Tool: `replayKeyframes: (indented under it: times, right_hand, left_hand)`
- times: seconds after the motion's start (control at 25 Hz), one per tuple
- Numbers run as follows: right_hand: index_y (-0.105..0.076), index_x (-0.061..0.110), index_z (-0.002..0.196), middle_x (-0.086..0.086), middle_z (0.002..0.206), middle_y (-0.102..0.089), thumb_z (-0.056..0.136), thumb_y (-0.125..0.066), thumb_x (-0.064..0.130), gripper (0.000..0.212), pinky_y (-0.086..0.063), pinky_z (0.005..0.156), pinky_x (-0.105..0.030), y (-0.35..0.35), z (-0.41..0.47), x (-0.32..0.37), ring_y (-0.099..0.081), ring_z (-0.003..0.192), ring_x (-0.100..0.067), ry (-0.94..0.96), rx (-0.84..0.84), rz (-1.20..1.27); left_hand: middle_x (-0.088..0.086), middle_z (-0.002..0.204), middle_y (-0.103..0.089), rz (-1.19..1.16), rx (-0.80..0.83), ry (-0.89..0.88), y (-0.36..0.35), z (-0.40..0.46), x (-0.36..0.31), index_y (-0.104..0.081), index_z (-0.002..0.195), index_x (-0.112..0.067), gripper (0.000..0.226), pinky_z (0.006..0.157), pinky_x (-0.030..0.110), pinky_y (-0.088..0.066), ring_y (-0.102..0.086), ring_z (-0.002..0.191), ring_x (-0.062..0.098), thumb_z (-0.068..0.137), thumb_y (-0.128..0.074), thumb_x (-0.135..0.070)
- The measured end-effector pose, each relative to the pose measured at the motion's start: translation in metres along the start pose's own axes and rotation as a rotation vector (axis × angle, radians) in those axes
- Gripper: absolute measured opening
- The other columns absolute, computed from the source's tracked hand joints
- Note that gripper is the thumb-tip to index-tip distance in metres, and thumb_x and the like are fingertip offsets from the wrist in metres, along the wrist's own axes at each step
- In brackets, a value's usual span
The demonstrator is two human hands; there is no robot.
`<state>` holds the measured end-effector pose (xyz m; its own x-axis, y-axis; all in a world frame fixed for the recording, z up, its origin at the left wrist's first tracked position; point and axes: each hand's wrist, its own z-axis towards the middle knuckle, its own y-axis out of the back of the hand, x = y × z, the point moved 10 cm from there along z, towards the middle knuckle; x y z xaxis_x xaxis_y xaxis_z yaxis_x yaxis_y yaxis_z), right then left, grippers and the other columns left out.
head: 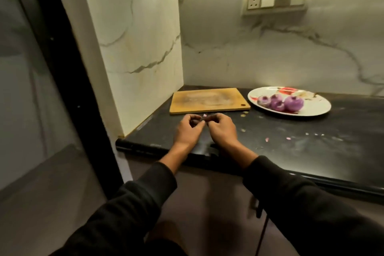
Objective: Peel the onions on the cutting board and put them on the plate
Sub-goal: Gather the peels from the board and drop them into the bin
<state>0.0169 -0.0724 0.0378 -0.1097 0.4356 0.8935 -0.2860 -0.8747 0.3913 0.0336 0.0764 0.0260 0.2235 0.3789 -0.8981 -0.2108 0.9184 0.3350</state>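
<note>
With the wooden cutting board (209, 101) lying bare at centre frame, I judge the peeling stage to be at or near its end. Three peeled purple onions (280, 102) sit together on the white plate (315, 108), right of the board at the middle right of the frame. Pale scraps lie at the plate's far rim; I cannot tell whether they are skin or print.

Hand status:
- Left hand (188, 129): fingers curled, tips gathered on small dark material, apparently onion skin (196, 120). I read it as pinching that material.
- Right hand (221, 128): fingers likewise curled, tips close to those of the left hand and on the same dark scrap as far as I can see.

Both hands work just below the board's near edge, over the black countertop (311, 147). A small pink peel fragment (204, 114) lies between the fingertips and the board. Further pink bits (267, 139) are scattered on the countertop at lower right of the plate.

Current step, as I assess it: collecting loose skin, not peeling a whole onion; no unpeeled onion is visible.

Next move requirement: confirm what the fingers hold. If it is waste only, keep a light pinch and lift clear of the surface without dropping flakes. The remaining scraps are thin and flat and will need fingertip pickup.
</note>
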Motion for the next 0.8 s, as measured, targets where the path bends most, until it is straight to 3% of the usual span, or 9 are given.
replayKeyframes:
  times: [0.12, 0.32, 0.48, 0.64, 0.8]
  right_hand:
    - [-0.071, 0.015, 0.113, -0.004, 0.116, -0.071, 0.092, -0.053, 0.014, 0.028, -0.044, 0.090, -0.028, 0.031, 0.020, -0.022, -0.062, 0.113, -0.022, -0.028, -0.037, -0.152]
    - [-0.064, 0.012, 0.128, -0.009, 0.134, -0.062, 0.091, -0.051, 0.015, 0.040, -0.043, 0.104, -0.035, 0.063, 0.066, -0.053, -0.056, 0.125, -0.030, -0.051, -0.056, -0.355]
    - [-0.059, 0.006, 0.128, -0.015, 0.135, -0.059, 0.092, -0.049, 0.016, 0.039, -0.043, 0.102, -0.037, 0.071, 0.093, -0.076, -0.054, 0.124, -0.035, -0.098, -0.018, -0.478]
    - [-0.063, 0.010, 0.117, -0.013, 0.130, -0.063, 0.092, -0.045, 0.016, 0.032, -0.044, 0.100, -0.037, 0.065, 0.102, -0.089, -0.056, 0.121, -0.035, -0.099, -0.025, -0.542]
    - [-0.062, 0.012, 0.116, -0.014, 0.130, -0.062, 0.091, -0.041, 0.015, 0.033, -0.044, 0.098, -0.040, 0.055, 0.104, -0.088, -0.056, 0.121, -0.036, -0.058, -0.012, -0.591]
  left_hand:
    - [0.009, 0.129, -0.059, 0.267, 0.090, -0.014, -0.031, 0.019, -0.001, -0.058, 0.126, -0.014, 0.039, 0.099, 0.035, -0.046, -0.056, 0.120, 0.026, 0.094, -0.067, -0.035]
    - [0.019, 0.145, -0.047, 0.624, 0.171, 0.110, -0.050, 0.066, 0.024, -0.047, 0.140, -0.007, 0.067, 0.117, 0.049, -0.030, -0.043, 0.137, 0.037, 0.096, -0.050, -0.058]
    - [0.018, 0.149, -0.046, 0.613, 0.294, 0.063, -0.083, 0.080, 0.019, -0.045, 0.142, -0.003, 0.061, 0.118, 0.053, -0.027, -0.041, 0.138, 0.036, 0.102, -0.042, -0.049]
    - [0.017, 0.149, -0.044, 0.619, 0.351, -0.047, -0.111, 0.075, 0.005, -0.045, 0.140, -0.004, 0.049, 0.118, 0.048, -0.026, -0.041, 0.138, 0.035, 0.103, -0.039, -0.036]
    - [0.013, 0.154, -0.043, 0.507, 0.570, -0.184, -0.143, 0.055, -0.008, -0.043, 0.147, -0.007, 0.047, 0.118, 0.038, -0.029, -0.040, 0.141, 0.030, 0.104, -0.040, -0.025]
